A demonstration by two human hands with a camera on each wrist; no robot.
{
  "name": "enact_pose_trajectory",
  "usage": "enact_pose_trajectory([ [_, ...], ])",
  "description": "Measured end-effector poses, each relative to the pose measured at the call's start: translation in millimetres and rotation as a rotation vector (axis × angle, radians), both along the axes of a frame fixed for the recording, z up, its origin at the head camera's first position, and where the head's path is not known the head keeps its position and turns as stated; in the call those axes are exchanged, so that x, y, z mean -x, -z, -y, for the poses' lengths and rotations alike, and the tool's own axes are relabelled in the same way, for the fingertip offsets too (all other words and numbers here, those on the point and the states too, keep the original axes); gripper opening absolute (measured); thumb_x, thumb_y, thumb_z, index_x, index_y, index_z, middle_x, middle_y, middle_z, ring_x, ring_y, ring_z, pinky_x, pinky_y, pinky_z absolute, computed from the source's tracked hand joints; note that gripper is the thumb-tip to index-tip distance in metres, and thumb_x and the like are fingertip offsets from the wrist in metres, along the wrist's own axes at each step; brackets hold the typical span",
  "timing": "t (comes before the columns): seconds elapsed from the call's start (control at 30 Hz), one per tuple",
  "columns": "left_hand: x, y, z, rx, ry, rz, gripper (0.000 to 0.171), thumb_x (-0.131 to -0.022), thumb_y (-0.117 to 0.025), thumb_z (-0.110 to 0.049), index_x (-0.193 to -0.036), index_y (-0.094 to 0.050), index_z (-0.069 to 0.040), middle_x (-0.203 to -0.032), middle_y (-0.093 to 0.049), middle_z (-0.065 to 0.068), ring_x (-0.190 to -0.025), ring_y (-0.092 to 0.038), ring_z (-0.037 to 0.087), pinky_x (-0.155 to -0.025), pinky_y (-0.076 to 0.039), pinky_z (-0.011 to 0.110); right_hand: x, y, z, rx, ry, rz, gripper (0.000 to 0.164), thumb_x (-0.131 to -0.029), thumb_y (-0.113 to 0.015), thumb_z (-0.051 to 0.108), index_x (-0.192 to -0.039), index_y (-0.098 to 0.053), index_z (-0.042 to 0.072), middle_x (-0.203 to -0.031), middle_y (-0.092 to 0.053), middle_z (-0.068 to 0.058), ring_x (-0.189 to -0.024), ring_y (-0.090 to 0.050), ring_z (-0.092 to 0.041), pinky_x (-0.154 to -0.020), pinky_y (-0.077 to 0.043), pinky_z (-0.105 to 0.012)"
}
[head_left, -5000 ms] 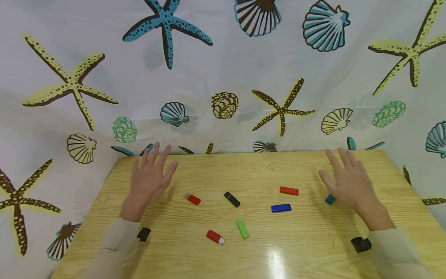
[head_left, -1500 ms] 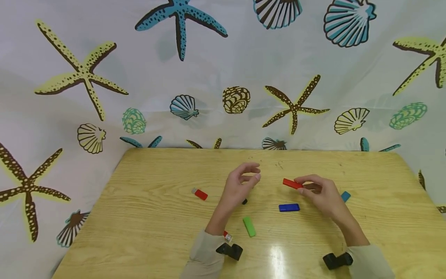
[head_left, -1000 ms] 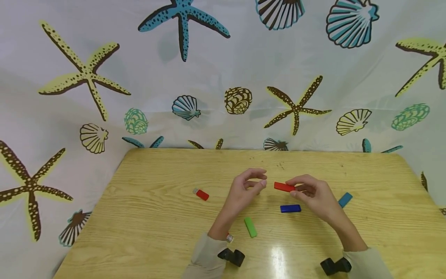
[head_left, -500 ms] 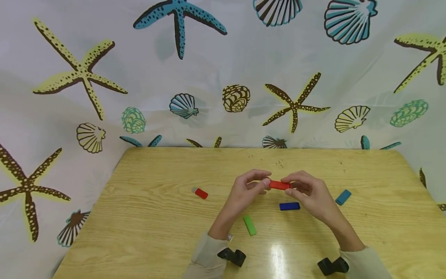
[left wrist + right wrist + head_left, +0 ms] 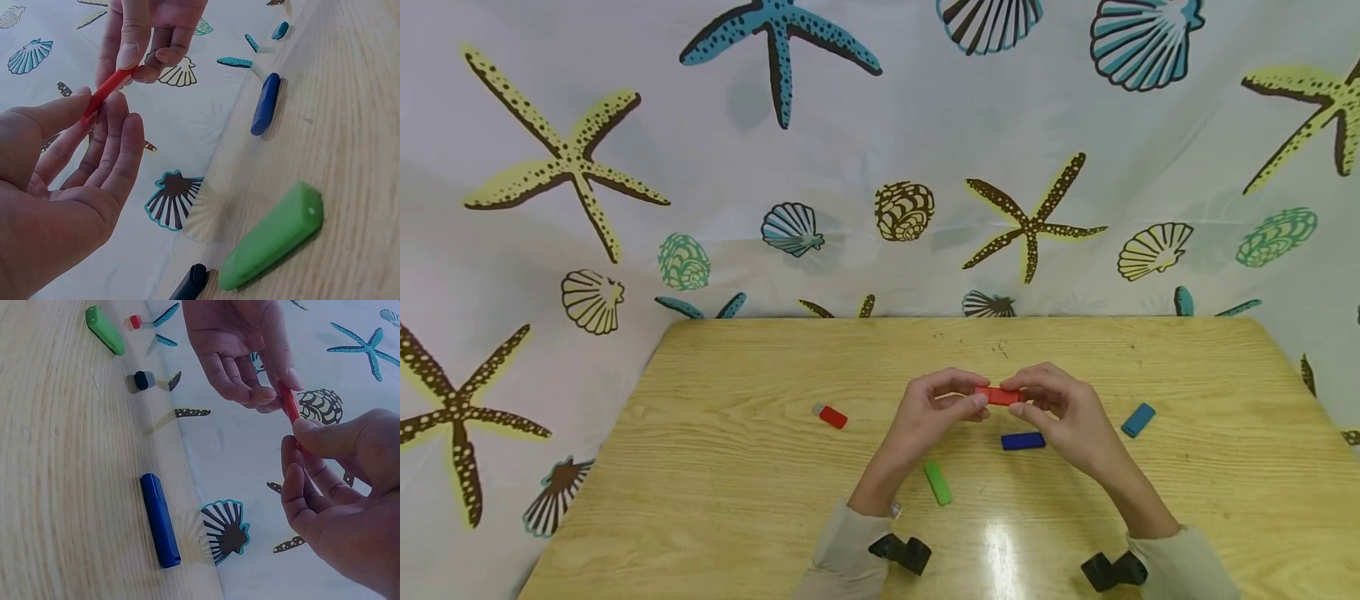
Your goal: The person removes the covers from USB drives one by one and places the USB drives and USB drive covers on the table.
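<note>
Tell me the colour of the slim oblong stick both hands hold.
Red; the slim oblong red stick shows best in the head view.

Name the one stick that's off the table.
The red stick pinched by both left hand and right hand; the other sticks in view lie on the table.

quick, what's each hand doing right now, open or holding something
Left hand: closed, pinching one end of a red stick.
Right hand: closed, pinching the other end of that same red stick.
</note>
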State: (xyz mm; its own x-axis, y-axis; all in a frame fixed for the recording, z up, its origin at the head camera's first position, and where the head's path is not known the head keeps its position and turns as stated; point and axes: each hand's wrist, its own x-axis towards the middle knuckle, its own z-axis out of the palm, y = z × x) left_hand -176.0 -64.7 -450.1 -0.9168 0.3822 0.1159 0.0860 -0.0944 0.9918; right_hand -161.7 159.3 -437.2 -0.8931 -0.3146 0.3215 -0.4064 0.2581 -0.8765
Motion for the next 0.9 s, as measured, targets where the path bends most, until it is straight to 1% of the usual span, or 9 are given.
enact_pose_trajectory([
  [0.17,-1.3,1.1,0.2,-0.002,-0.006,0.0,0.028,-0.099,-0.067,-0.004,-0.124,-0.066,0.01,-0.109,-0.069,0.016,-0.095,-0.072,0.042,-0.088,-0.06,0.039,-1.0,1.8,1.1,0.011,-0.001,0.014,0.023,-0.092,-0.072,-0.007,-0.115,-0.072,-0.001,-0.113,-0.065,-0.012,-0.096,-0.069,-0.021,-0.082,-0.058,-0.024],
  [0.23,-1.6,1.9,0.6,-0.003,-0.008,-0.006,0.028,-0.099,-0.068,-0.005,-0.123,-0.066,0.009,-0.107,-0.069,0.017,-0.095,-0.072,0.043,-0.087,-0.06,0.04,-1.5,3.1,1.4,0.012,0.003,0.014,0.023,-0.093,-0.072,-0.006,-0.115,-0.072,-0.001,-0.112,-0.066,-0.012,-0.097,-0.07,-0.022,-0.082,-0.059,-0.025],
  [0.3,-1.8,2.8,1.2,-0.007,-0.011,-0.016,0.026,-0.099,-0.068,-0.005,-0.122,-0.068,0.007,-0.106,-0.069,0.018,-0.094,-0.072,0.045,-0.088,-0.059,0.043,-1.7,4.4,1.7,0.02,0.005,0.019,0.022,-0.093,-0.071,-0.005,-0.115,-0.072,-0.001,-0.111,-0.067,-0.013,-0.095,-0.071,-0.022,-0.081,-0.059,-0.026],
  [0.4,-1.8,4.1,2.5,-0.018,-0.019,-0.025,0.022,-0.099,-0.068,-0.005,-0.119,-0.07,0.005,-0.105,-0.07,0.019,-0.093,-0.07,0.049,-0.088,-0.058,0.051,-1.4,5.6,2.2,0.032,0.009,0.04,0.021,-0.095,-0.071,-0.001,-0.116,-0.071,0.0,-0.11,-0.069,-0.013,-0.092,-0.072,-0.02,-0.079,-0.06,-0.027],
  [0.47,-1.6,4.5,3.5,-0.023,-0.021,-0.031,0.021,-0.099,-0.068,-0.004,-0.118,-0.07,0.005,-0.104,-0.071,0.02,-0.093,-0.071,0.049,-0.088,-0.057,0.055,-0.8,5.5,2.4,0.045,0.009,0.062,0.021,-0.096,-0.071,0.0,-0.117,-0.071,0.0,-0.108,-0.071,-0.014,-0.089,-0.073,-0.019,-0.077,-0.06,-0.028],
  [0.5,-1.5,4.3,4.0,-0.024,-0.023,-0.034,0.021,-0.099,-0.068,-0.004,-0.118,-0.07,0.005,-0.103,-0.071,0.02,-0.092,-0.071,0.048,-0.088,-0.057,0.055,-0.4,5.1,2.6,0.05,0.009,0.073,0.021,-0.096,-0.071,0.001,-0.117,-0.071,0.0,-0.108,-0.071,-0.015,-0.089,-0.073,-0.018,-0.077,-0.06,-0.029],
  [0.63,-0.5,3.2,5.9,-0.005,-0.023,-0.064,0.02,-0.098,-0.069,-0.003,-0.117,-0.071,0.005,-0.101,-0.072,0.021,-0.09,-0.073,0.042,-0.086,-0.06,0.046,0.8,2.9,3.4,0.077,0.002,0.117,0.021,-0.096,-0.071,0.004,-0.117,-0.072,0.0,-0.108,-0.072,-0.019,-0.092,-0.074,-0.022,-0.08,-0.061,-0.035],
  [0.73,0.5,2.3,7.2,0.013,-0.013,-0.092,0.02,-0.098,-0.069,-0.003,-0.116,-0.071,0.005,-0.1,-0.072,0.023,-0.089,-0.074,0.04,-0.084,-0.061,0.04,1.0,1.6,3.8,0.087,0.0,0.145,0.022,-0.096,-0.072,0.005,-0.117,-0.072,0.0,-0.109,-0.071,-0.019,-0.093,-0.075,-0.022,-0.081,-0.061,-0.039],
  [0.9,2.2,-0.1,9.1,0.035,-0.005,-0.121,0.019,-0.098,-0.069,-0.003,-0.115,-0.073,0.004,-0.099,-0.073,0.022,-0.087,-0.075,0.037,-0.084,-0.06,0.039,1.8,1.1,4.3,0.074,0.01,0.147,0.021,-0.096,-0.072,0.005,-0.116,-0.073,0.0,-0.107,-0.072,-0.017,-0.091,-0.074,-0.018,-0.079,-0.061,-0.037],
])
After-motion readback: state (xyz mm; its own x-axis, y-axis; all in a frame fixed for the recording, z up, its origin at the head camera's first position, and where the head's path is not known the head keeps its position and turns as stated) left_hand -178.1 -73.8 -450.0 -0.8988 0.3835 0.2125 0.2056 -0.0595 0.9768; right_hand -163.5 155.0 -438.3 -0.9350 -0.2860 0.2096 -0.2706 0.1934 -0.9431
